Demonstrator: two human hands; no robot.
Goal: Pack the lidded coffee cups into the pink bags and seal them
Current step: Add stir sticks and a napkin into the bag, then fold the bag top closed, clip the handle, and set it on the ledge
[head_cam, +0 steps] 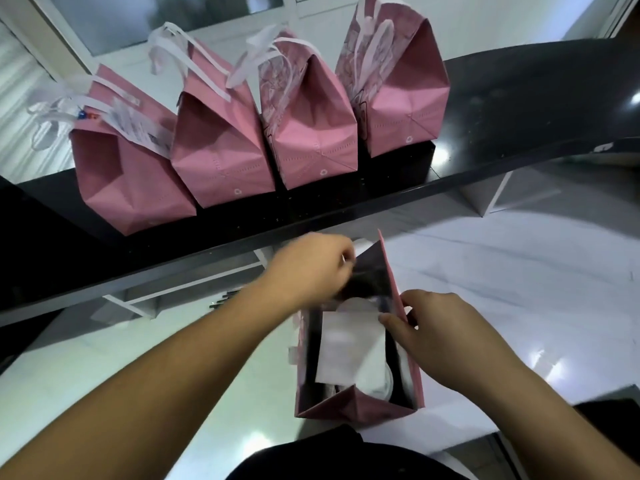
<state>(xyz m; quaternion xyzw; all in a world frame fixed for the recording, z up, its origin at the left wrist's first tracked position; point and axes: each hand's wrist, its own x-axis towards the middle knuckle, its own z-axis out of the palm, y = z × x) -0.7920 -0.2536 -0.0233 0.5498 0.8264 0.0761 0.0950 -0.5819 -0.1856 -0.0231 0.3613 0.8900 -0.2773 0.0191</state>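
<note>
An open pink bag point(360, 408) stands low in front of me, its mouth facing up. Inside lie a white paper sheet point(346, 344) and white rounded cup lids point(377, 386), partly hidden. My left hand point(311, 268) reaches over the bag's far left edge with curled fingers, blurred, so what it grips is unclear. My right hand point(440, 334) pinches the bag's right wall near its top. Several closed pink bags point(221, 150) with white ribbon handles stand in a row on the black counter point(519, 109) above.
The black counter's front edge point(242, 237) runs across just beyond the open bag. A tag point(138, 126) hangs on the leftmost closed bag. White glossy floor and a white sheet point(519, 271) lie below. My dark clothing point(346, 459) shows at the bottom.
</note>
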